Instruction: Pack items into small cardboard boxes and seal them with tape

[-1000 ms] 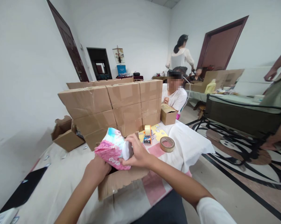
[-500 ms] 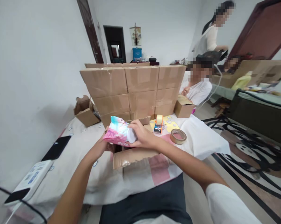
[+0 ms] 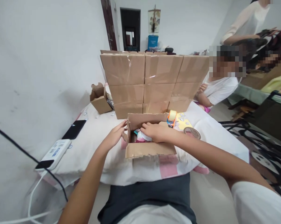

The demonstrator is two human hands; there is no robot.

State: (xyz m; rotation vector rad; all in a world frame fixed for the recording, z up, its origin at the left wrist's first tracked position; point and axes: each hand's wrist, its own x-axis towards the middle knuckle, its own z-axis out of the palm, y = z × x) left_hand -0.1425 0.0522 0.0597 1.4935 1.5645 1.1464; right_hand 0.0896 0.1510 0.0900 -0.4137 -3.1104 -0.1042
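An open cardboard box (image 3: 149,150) stands on the cloth-covered table in front of me, its flaps folded outward. My left hand (image 3: 116,134) pinches the flap at the box's left side. Inside the box is a pink and blue printed pouch (image 3: 139,140) with a white round part, mostly hidden by the walls and my fingers. My right hand (image 3: 157,132) reaches in from the right with its fingers curled over the pouch. Just behind my right wrist stand an orange tape dispenser (image 3: 172,116) and a roll of brown tape (image 3: 192,133) lying flat.
A wall of stacked, taped cartons (image 3: 159,82) rises behind the box. Another open carton (image 3: 100,102) sits at the back left. A black phone (image 3: 74,129) and a white power strip (image 3: 55,151) lie along the left edge, with cables below. Two people are at the right.
The pouch has gone from above the box down into it, under my right hand. My left hand has let go of the pouch and taken the left flap. The view has shifted left.
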